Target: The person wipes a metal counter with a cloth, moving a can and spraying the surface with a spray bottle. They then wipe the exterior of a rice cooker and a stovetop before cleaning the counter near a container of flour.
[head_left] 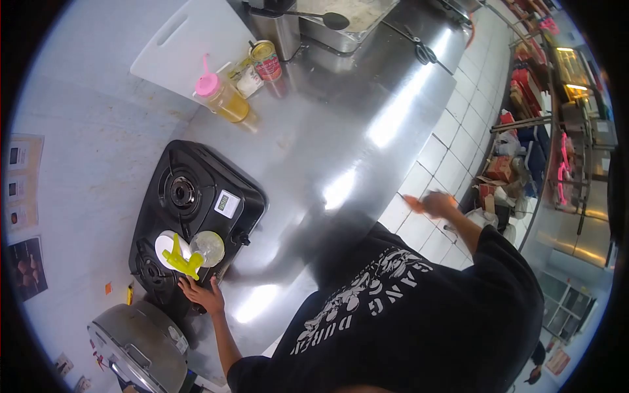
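Note:
My left hand (204,297) lies at the front edge of a black two-burner gas stove (219,169), fingers spread and holding nothing. Just beyond its fingertips a clear spray bottle (209,247) with a lime-green trigger head (183,259) stands on the stove, beside a round white container (168,245). A small white digital timer (227,204) sits on the stove's front. Out to the right, over the tiled floor, my right hand (440,204) is smeared by motion. It is closed on an orange cloth (413,204), whose shape is blurred.
The steel counter (308,157) carries a pink-lidded oil bottle (226,101), a can (266,61), a white cutting board (190,49), a metal tray (350,33) and scissors (424,52). A large metal pot (141,347) stands left of the stove. Crowded shelves (524,144) line the far right.

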The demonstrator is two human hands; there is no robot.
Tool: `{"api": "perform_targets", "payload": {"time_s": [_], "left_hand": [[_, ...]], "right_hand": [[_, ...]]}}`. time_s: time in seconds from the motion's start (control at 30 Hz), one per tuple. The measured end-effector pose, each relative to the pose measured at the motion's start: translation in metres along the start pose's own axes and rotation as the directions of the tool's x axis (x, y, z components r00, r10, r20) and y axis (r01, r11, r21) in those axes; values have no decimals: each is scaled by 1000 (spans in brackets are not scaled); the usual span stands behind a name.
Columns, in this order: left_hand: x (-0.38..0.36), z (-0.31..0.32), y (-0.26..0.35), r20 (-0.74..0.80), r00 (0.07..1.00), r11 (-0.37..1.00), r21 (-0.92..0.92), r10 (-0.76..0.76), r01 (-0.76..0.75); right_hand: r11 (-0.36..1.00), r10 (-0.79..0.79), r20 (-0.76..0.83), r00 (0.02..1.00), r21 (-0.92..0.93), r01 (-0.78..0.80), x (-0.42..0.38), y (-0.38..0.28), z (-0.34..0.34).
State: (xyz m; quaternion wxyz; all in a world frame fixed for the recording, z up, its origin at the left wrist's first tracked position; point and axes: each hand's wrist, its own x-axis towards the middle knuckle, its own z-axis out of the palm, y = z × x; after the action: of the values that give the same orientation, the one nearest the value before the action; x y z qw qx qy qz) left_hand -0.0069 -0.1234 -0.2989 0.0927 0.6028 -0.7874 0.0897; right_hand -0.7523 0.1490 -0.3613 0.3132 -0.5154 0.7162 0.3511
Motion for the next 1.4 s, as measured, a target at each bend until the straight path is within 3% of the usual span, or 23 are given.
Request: {"api": "perform_targets", "payload": {"time_s": [0.03,0.07,0.1,0.17,0.2,0.23,0.3,0.37,0.43,0.53,0.57,0.63,0.67,0.7,0.77,0.83,0.9,0.97,1.03,1.1,1.13,1.2,1.4], "left_hand": [[3,3,-1,-3,1000,1000,-3,-18,18],[13,-3,7,-21,1000,1000,-19,-10,9],[17,-17,24,-26,998,997,45,-64,65],[-7,-29,49,8,996,990,111,-88,86],[-20,-15,58,-112,988,994,10,-106,108],[-32,-5,68,-227,965,990,-87,-132,115],[-43,-2,132,41,987,792,-592,-154,148],[-32,-7,217,158,986,703,-696,-50,147],[4,-27,313,399,914,349,-869,77,351],[58,-63,426,396,900,54,-918,181,393],[70,-63,442,394,901,60,-919,183,390],[89,-62,467,505,785,250,-862,359,441],[93,-49,470,582,711,385,-807,394,447],[90,-42,479,585,707,401,-804,397,439],[76,-34,500,268,887,548,-836,377,21],[62,-33,530,297,854,595,-804,426,-17],[48,-18,555,293,750,764,-497,594,-411],[37,20,550,225,745,741,-466,628,-483],[48,41,557,153,724,701,-443,673,-558],[63,44,565,135,607,596,-441,783,-671],[79,45,585,98,569,540,-478,816,-692],[114,54,639,36,502,436,-554,864,-709],[208,88,814,-240,541,386,-482,806,-787]], "right_hand": [[961,-99,95,991,268,70,-18,25,-4],[937,-52,-182,982,331,111,-42,42,5],[942,-36,-194,980,321,98,-55,44,-20],[551,548,-292,784,831,-76,-93,16,-50],[400,546,-312,777,913,86,-93,10,-55],[225,547,-333,768,942,248,-87,4,-62],[21,499,-348,794,920,390,-81,-22,-88],[-158,464,-364,808,863,480,-60,-52,-112],[-254,312,-335,889,872,418,-58,-74,-150],[-443,116,-318,941,832,335,-42,-99,-177],[-510,92,-337,937,792,335,-55,-103,-189],[-482,76,-415,907,780,398,-22,-97,-159],[-223,242,-456,856,833,507,-14,-93,-143],[54,382,-517,766,840,540,-19,-87,-142],[56,365,-458,811,880,472,-23,-52,-120],[63,453,-449,770,878,475,-5,-20,-80],[82,425,-401,811,910,407,5,20,-52],[114,477,-384,790,919,378,1,57,-34],[21,529,-301,793,939,343,-6,91,-7],[37,594,-229,771,965,258,-20,117,23],[-80,629,-181,756,952,295,-19,123,53],[-79,683,-105,722,973,216,-30,128,100],[-135,641,70,764,991,22,-61,104,166]]}}
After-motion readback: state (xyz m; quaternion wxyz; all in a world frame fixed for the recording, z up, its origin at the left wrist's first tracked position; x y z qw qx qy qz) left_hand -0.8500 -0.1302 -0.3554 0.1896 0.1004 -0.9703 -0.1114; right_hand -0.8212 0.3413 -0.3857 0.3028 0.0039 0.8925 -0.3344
